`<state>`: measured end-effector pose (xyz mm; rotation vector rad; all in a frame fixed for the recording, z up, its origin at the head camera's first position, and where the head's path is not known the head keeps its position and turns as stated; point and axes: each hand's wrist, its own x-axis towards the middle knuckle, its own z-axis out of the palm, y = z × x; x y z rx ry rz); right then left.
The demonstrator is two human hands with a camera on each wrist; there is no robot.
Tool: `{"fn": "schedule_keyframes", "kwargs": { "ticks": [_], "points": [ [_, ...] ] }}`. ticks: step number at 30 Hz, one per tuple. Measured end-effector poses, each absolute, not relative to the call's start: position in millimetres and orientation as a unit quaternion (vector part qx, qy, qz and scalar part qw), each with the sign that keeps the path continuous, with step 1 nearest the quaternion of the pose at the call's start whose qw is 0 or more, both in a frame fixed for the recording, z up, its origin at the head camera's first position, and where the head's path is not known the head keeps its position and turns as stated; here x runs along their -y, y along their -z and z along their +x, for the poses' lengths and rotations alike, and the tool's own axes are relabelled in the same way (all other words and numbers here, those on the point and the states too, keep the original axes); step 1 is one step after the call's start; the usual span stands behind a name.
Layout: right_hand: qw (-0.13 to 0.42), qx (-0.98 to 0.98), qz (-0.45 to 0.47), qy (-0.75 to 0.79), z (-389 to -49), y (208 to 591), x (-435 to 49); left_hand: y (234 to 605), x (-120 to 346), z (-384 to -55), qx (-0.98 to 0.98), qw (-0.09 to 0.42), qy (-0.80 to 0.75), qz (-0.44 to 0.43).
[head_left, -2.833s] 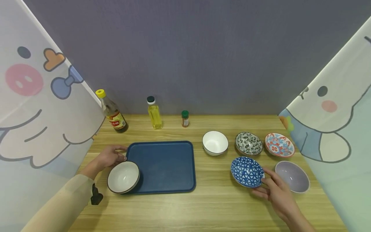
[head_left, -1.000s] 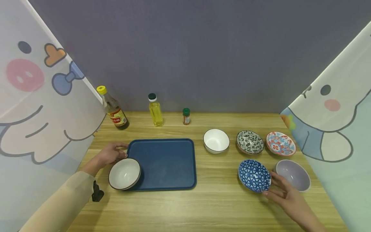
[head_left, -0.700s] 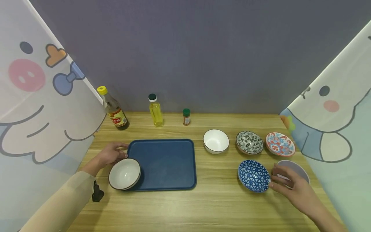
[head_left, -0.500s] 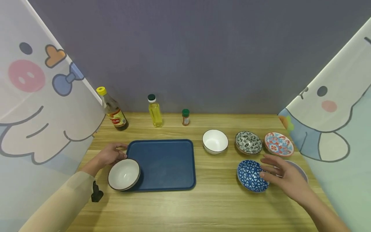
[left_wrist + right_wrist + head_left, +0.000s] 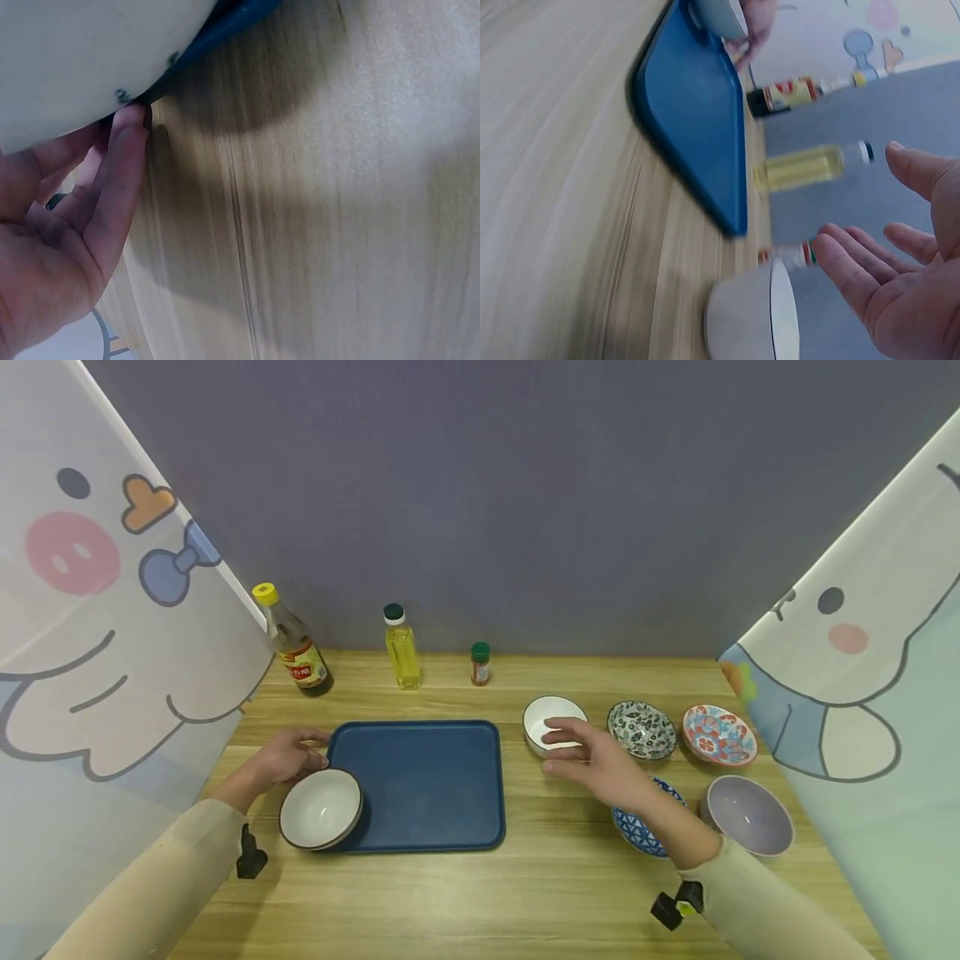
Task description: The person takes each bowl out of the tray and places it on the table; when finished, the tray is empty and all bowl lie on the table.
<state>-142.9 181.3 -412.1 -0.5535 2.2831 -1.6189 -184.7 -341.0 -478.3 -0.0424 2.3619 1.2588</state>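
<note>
My left hand [image 5: 288, 758] stays at the left rim of a dark blue tray [image 5: 420, 785], its lightly bent fingertips touching the edge. A white bowl [image 5: 318, 810] with a dark rim sits on the tray's near left corner, beside that hand. In the left wrist view, the fingertips [image 5: 129, 124] reach in below the bowl, where the contact is partly hidden. My right hand [image 5: 592, 760] hovers with spread fingers just above and right of a second white bowl [image 5: 536, 718], holding nothing. Below the right forearm lies a blue-patterned bowl [image 5: 641, 835], partly covered.
Behind the right hand stand a black-and-white floral bowl [image 5: 641, 729] and a red-and-blue patterned bowl [image 5: 720, 735]. A lilac bowl [image 5: 750, 814] is at the right. Along the back are a dark sauce bottle [image 5: 300, 660], an oil bottle [image 5: 403, 656] and a green-capped spice jar [image 5: 480, 664].
My right hand shifted the blue-patterned bowl slightly right and let it go. Then it moved left and away, over to the second white bowl. The left hand kept its place.
</note>
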Motion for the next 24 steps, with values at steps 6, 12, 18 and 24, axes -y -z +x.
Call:
{"fn": "schedule_keyframes", "kwargs": {
  "ticks": [6,12,18,24],
  "points": [
    [0.214,-0.771,-0.208,0.563,-157.8,419.8,-131.0,479.4,339.8,-185.6,-0.86,0.231,-0.454,-0.026],
    [0.275,-0.746,-0.219,0.566,-164.7,435.4,-87.0,477.0,338.9,-185.3,-0.862,0.231,-0.45,-0.03],
    [0.328,-0.724,-0.207,0.571,-163.0,446.4,-45.2,475.1,338.7,-187.2,-0.861,0.234,-0.45,-0.033],
    [0.357,-0.708,-0.187,0.58,-154.9,456.2,-7.6,476.7,339.7,-186.4,-0.854,0.239,-0.462,-0.026]
  ]
}}
